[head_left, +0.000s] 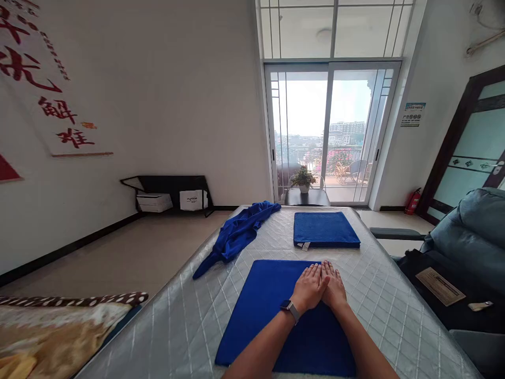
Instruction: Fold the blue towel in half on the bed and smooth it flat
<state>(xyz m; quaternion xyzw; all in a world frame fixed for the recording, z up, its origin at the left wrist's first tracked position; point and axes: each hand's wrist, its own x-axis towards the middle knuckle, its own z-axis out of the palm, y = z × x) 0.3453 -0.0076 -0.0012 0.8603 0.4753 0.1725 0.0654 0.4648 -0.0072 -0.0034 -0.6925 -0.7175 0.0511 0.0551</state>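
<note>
A blue cloth (260,310), folded into a flat rectangle, lies on the quilted silver-grey mattress (189,326) right in front of me. Flat on its far right part rests my left hand (310,287), palm down with fingers stretched out and a watch on the wrist. Beside it, touching, my right hand (333,284) lies just as flat near the cloth's right edge. Beyond them sits a thicker folded blue cloth (325,229) with a small white label at its near edge. Another blue cloth (239,231) lies crumpled along the mattress's left side.
To the right stands a blue-grey armchair (469,237) bearing a dark cloth and a brush (480,306). A patterned blanket (67,326) is at the lower left. Past the mattress are a potted plant (303,179) on a chair and a sliding glass door (300,116).
</note>
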